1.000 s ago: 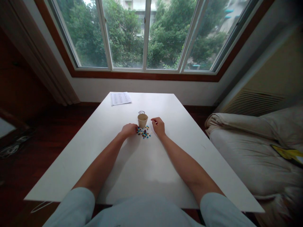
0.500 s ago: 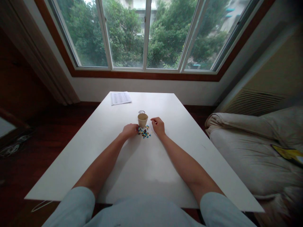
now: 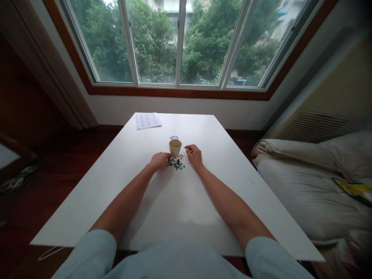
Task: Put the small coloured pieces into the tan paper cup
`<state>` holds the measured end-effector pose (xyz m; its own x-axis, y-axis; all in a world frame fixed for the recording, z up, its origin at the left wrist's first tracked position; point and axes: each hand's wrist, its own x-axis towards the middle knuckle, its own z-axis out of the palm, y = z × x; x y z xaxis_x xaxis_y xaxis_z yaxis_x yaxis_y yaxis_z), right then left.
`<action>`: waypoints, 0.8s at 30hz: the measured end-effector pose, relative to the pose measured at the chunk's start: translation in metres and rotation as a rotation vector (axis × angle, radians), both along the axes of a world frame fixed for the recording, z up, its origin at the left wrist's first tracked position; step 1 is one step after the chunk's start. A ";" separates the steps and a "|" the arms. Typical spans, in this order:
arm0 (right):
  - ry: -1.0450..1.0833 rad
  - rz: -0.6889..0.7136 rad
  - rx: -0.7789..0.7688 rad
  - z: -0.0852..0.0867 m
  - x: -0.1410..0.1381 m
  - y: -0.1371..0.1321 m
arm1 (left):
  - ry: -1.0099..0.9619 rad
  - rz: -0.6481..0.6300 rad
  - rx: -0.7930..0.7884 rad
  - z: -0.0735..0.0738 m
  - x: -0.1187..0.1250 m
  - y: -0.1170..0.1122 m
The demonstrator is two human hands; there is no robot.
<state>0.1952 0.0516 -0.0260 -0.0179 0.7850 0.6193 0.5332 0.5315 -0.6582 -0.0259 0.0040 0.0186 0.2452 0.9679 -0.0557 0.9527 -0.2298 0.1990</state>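
Observation:
A beige paper cup [image 3: 175, 148] stands upright on the white table, with a loose scatter of small blue, yellow and dark bead-like pieces [image 3: 178, 164] in front of it. My left hand [image 3: 160, 160] rests at the left edge of these pieces, fingers closed; what they hold, if anything, is too small to tell. To the right of the cup, apart from it, my right hand [image 3: 194, 155] lies on the table with its fingers curled closed. The inside of that hand is hidden.
Behind the cup lies a small clear object with a dark rim [image 3: 174, 138]. Sheets of printed paper [image 3: 148, 121] lie at the far left of the white table [image 3: 180, 217]. A covered sofa [image 3: 290, 193] stands to the right, and a window is beyond the table.

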 end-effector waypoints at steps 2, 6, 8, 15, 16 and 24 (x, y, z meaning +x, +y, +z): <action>0.002 0.000 -0.004 0.000 0.000 0.000 | -0.003 0.001 -0.007 0.001 0.000 0.000; 0.007 0.005 -0.007 0.000 0.000 0.000 | 0.014 -0.021 -0.001 0.003 0.001 -0.002; 0.005 0.001 -0.016 0.000 0.000 0.000 | 0.035 -0.034 0.004 0.004 0.002 -0.003; -0.002 0.002 -0.042 0.000 0.000 0.000 | 0.082 -0.031 0.016 0.006 0.004 -0.006; 0.000 0.002 -0.043 0.000 0.000 0.000 | 0.082 -0.036 0.020 0.006 0.004 -0.006; 0.009 0.019 -0.052 -0.002 0.001 0.000 | 0.053 -0.142 -0.035 0.009 -0.007 0.000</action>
<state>0.1962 0.0516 -0.0277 -0.0277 0.8155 0.5781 0.5176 0.5065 -0.6896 -0.0332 0.0042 0.0276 0.3757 0.9207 -0.1052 0.9203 -0.3573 0.1595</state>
